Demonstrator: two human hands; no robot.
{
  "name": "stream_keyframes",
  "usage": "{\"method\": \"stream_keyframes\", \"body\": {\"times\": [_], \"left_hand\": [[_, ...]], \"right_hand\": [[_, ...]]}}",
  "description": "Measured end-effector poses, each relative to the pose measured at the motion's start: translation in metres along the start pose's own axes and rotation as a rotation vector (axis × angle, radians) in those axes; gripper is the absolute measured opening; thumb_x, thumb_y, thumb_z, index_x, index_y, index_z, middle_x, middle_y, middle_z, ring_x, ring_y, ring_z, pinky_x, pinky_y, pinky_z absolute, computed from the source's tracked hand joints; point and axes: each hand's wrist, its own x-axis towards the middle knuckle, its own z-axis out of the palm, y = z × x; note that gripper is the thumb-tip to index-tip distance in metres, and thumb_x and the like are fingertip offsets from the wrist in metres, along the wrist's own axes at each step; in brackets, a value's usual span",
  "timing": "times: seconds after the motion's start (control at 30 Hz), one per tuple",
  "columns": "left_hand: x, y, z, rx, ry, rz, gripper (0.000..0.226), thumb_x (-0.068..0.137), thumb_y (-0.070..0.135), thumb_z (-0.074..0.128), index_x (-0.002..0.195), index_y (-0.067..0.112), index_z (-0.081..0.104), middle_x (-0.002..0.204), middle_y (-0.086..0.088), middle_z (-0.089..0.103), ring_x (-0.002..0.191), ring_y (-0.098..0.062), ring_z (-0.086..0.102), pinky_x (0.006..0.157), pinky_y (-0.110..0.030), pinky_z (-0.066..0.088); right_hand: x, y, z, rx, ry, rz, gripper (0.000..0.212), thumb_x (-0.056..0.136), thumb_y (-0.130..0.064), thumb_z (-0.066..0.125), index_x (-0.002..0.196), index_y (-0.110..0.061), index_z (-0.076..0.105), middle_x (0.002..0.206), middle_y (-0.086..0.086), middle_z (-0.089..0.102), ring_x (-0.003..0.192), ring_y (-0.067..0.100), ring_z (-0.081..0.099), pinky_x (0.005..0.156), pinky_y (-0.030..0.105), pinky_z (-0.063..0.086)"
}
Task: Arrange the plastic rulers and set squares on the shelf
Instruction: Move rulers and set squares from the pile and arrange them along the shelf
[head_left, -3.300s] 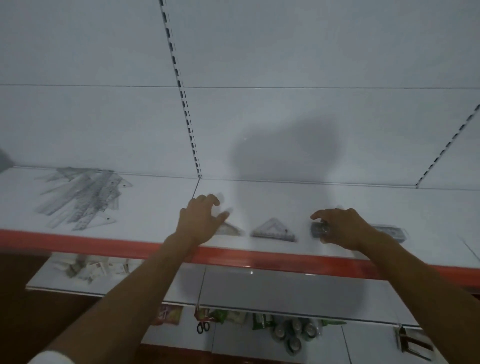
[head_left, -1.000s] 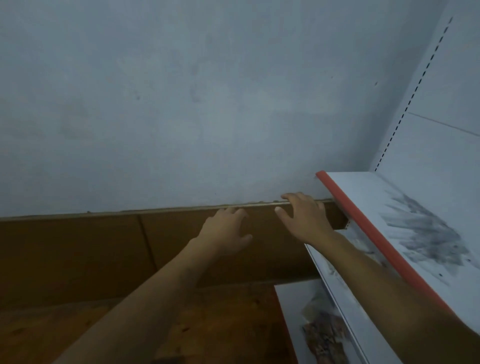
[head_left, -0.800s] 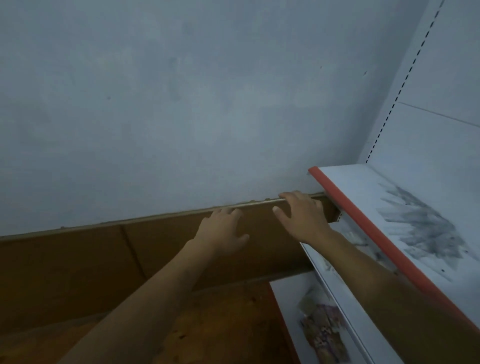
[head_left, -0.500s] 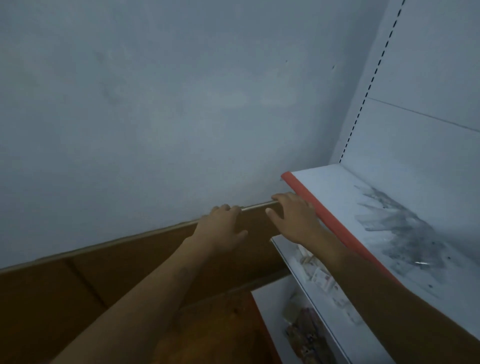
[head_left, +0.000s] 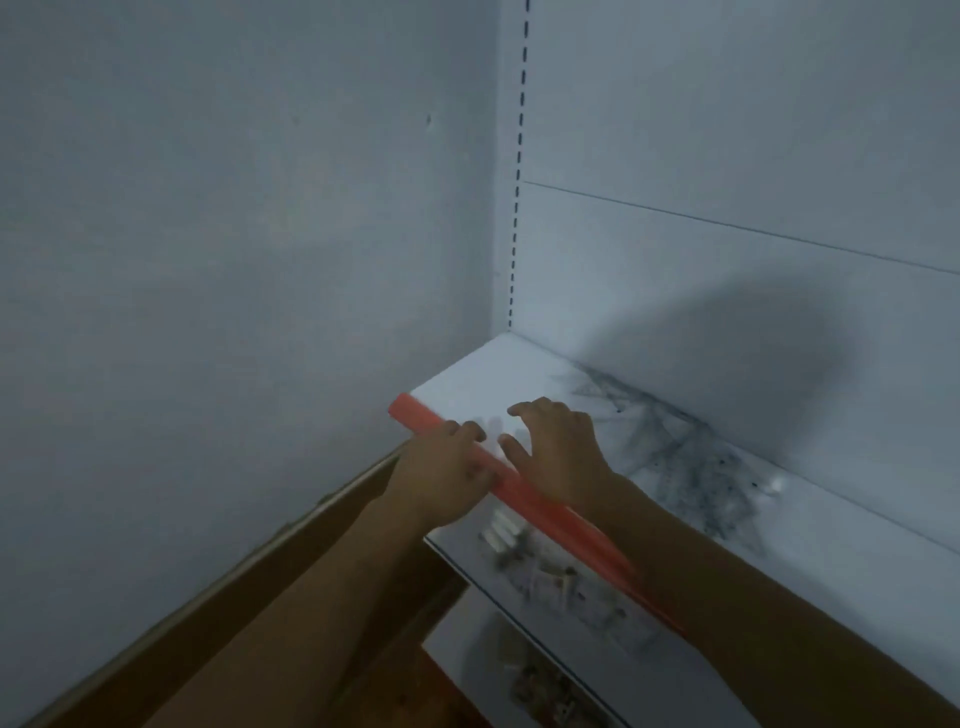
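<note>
A loose heap of clear plastic rulers and set squares (head_left: 675, 447) lies on the white shelf (head_left: 478, 382) with an orange-red front edge, against the back panel. My right hand (head_left: 558, 449) hovers over the shelf's left end with fingers spread and holds nothing, left of the heap. My left hand (head_left: 441, 475) is at the front edge with fingers loosely bent, holding nothing; whether it touches the edge I cannot tell. The picture is motion-blurred.
A grey wall (head_left: 234, 260) closes the left side, with brown wooden panelling (head_left: 208, 623) below it. A lower shelf (head_left: 545, 577) carries several small packets. A slotted upright (head_left: 517, 171) runs up the back corner.
My view has swung right from the wall toward the shelf corner. Both hands have moved from beside the shelf end onto it, the right one now over the shelf surface.
</note>
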Motion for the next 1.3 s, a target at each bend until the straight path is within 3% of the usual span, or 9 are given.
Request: {"method": "stream_keyframes", "body": {"times": [0.1,0.43,0.57,0.73,0.87,1.07,1.3], "left_hand": [[0.044,0.012,0.024,-0.021,-0.094,0.12,0.047,0.09,0.042,0.055,0.132,0.022,0.047,0.131,-0.001,0.052,0.116,-0.019,0.05,0.099,-0.034,0.043],[0.115,0.055,0.087,0.032,-0.303,0.467,0.062,0.089,0.052,0.053,0.138,0.018,0.039,0.136,-0.006,0.043,0.126,-0.024,0.039,0.1,-0.037,0.04],[0.112,0.065,0.107,0.068,-0.277,0.525,0.067,0.085,0.061,0.053,0.133,0.015,0.041,0.132,-0.009,0.043,0.124,-0.026,0.038,0.097,-0.04,0.041],[0.106,0.068,0.121,0.0,-0.16,0.518,0.049,0.092,0.045,0.048,0.13,0.015,0.043,0.129,-0.007,0.043,0.12,-0.025,0.039,0.095,-0.04,0.037],[0.104,0.066,0.129,-0.041,-0.116,0.511,0.042,0.089,0.03,0.052,0.127,0.012,0.049,0.121,-0.01,0.049,0.114,-0.029,0.045,0.093,-0.044,0.038],[0.1,0.064,0.136,-0.06,-0.016,0.513,0.039,0.069,0.013,0.069,0.107,0.007,0.062,0.094,-0.012,0.058,0.087,-0.032,0.057,0.072,-0.043,0.049],[0.098,0.063,0.135,-0.179,-0.026,0.465,0.05,0.078,0.01,0.059,0.127,0.001,0.051,0.11,-0.016,0.055,0.101,-0.031,0.051,0.086,-0.042,0.045]], "right_hand": [[-0.004,0.032,0.004,-0.037,0.002,0.122,0.048,0.094,-0.049,0.042,0.13,-0.019,0.051,0.127,0.001,0.056,0.117,0.021,0.051,0.098,0.038,0.033],[-0.044,0.087,-0.003,-0.145,0.061,0.617,0.046,0.094,-0.046,0.044,0.134,-0.022,0.046,0.131,0.001,0.05,0.122,0.022,0.045,0.1,0.037,0.03],[-0.072,0.084,0.011,-0.194,0.203,0.821,0.049,0.088,-0.047,0.054,0.127,-0.018,0.054,0.126,0.006,0.055,0.116,0.025,0.052,0.097,0.041,0.037],[-0.1,0.081,0.025,-0.254,0.29,1.097,0.064,0.084,-0.058,0.051,0.132,-0.017,0.046,0.13,0.007,0.051,0.119,0.026,0.049,0.099,0.043,0.037],[-0.102,0.081,0.027,-0.239,0.321,1.101,0.049,0.089,-0.049,0.052,0.124,-0.016,0.052,0.123,0.007,0.054,0.112,0.025,0.05,0.096,0.04,0.037],[-0.103,0.083,0.028,-0.24,0.383,1.014,0.033,0.087,-0.037,0.061,0.11,-0.012,0.062,0.105,0.009,0.059,0.096,0.027,0.056,0.084,0.039,0.042],[-0.107,0.085,0.028,-0.12,0.414,0.972,0.035,0.09,-0.036,0.059,0.116,-0.012,0.059,0.113,0.006,0.06,0.104,0.022,0.054,0.091,0.035,0.035]]}}
